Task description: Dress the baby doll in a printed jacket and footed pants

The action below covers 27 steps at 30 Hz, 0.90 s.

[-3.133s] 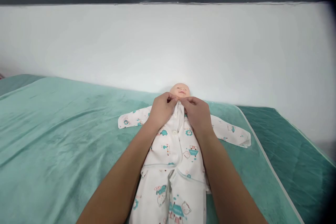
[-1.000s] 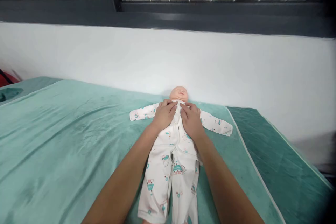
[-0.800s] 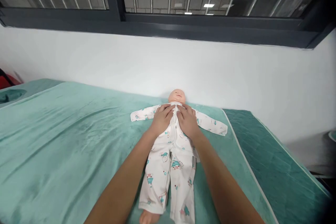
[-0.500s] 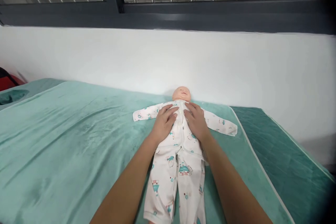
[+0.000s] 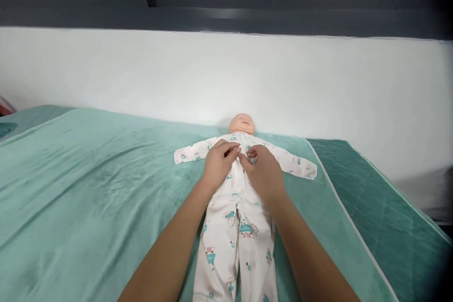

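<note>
A baby doll [image 5: 242,124] lies on its back on a light green blanket [image 5: 88,184], head toward the wall. It wears a white romper [image 5: 236,226] printed with teal animals, sleeves spread out to both sides. My left hand [image 5: 218,165] and my right hand [image 5: 264,172] meet on the doll's chest. The fingertips of both hands are curled and pinch the front opening of the romper just below the collar.
A white wall [image 5: 318,85] rises right behind the doll's head, with a dark window frame [image 5: 226,12] above it. A darker green quilted mattress [image 5: 382,226] shows past the blanket's white-edged right border.
Half a second ago both hands lay flat with fingers stretched on the doll's chest. Now the fingers have curled into a pinch at the romper's front. The view has shifted slightly.
</note>
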Available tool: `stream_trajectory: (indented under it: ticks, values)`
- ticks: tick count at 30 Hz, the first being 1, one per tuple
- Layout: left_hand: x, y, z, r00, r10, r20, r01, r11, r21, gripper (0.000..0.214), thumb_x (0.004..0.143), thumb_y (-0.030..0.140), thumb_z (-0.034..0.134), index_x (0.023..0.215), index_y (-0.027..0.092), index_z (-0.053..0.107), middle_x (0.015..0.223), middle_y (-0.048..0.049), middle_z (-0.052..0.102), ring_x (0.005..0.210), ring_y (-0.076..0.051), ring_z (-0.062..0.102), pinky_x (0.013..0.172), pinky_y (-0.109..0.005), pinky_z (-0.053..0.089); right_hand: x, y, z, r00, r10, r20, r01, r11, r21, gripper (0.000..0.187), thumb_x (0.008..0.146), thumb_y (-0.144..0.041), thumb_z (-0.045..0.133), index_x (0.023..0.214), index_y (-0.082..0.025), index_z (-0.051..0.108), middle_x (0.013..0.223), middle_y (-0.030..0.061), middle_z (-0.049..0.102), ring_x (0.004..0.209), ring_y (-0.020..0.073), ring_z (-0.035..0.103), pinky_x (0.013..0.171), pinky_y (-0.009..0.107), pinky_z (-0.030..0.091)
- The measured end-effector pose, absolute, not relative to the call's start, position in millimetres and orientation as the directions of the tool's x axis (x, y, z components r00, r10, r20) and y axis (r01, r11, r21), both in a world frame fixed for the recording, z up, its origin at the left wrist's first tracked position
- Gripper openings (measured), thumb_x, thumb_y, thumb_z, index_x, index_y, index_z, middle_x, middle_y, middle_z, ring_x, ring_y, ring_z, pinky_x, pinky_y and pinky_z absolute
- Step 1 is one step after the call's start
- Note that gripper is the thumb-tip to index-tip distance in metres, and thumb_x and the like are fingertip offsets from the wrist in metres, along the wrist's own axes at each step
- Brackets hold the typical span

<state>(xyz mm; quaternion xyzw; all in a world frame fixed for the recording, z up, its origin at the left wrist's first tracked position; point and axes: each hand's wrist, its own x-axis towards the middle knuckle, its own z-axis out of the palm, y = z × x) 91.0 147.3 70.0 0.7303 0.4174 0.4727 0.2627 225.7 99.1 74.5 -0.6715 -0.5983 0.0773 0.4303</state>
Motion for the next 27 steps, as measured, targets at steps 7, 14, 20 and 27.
stream_trajectory:
  ticks: [7,14,20,27]
  values:
    - [90,150,74,0.200,0.889,0.411,0.304,-0.455,0.837,0.014,0.087,0.027,0.064,0.095,0.025,0.075,0.079,0.0007,0.056,0.073,-0.013,0.053,0.072,-0.027,0.044,235,102,84,0.263,0.936,0.233,0.616,0.024,-0.788,0.022,0.089,-0.042,0.054,0.081,-0.023,0.062,0.074,-0.0014,0.065,0.067,0.0163,0.056,0.062,0.029,0.038]
    - [89,147,81,0.170,0.891,0.421,0.285,-0.454,0.844,0.011,0.088,0.022,0.060,0.082,0.021,0.069,0.089,-0.0003,0.066,0.078,-0.013,0.056,0.072,-0.027,0.045,242,102,88,0.352,0.924,0.150,0.275,0.051,-0.960,0.021,0.083,-0.041,0.064,0.085,-0.020,0.069,0.073,-0.0012,0.065,0.063,0.0130,0.053,0.056,0.025,0.039]
    - [91,147,81,0.167,0.906,0.388,0.335,-0.422,0.842,0.007,0.087,0.024,0.062,0.089,0.022,0.069,0.090,-0.0004,0.064,0.077,-0.013,0.055,0.073,-0.028,0.045,234,102,87,0.344,0.917,0.204,0.339,0.081,-0.937,0.019,0.083,-0.037,0.063,0.087,-0.021,0.072,0.075,0.0000,0.068,0.066,0.0141,0.056,0.063,0.026,0.042]
    - [91,150,79,0.205,0.889,0.410,0.294,-0.455,0.840,0.007,0.086,0.025,0.063,0.082,0.021,0.068,0.088,-0.0007,0.062,0.075,-0.013,0.053,0.071,-0.028,0.044,234,105,79,0.353,0.908,0.226,0.344,0.099,-0.934,0.021,0.084,-0.038,0.063,0.092,-0.021,0.073,0.083,0.0022,0.072,0.075,0.0168,0.061,0.072,0.029,0.044]
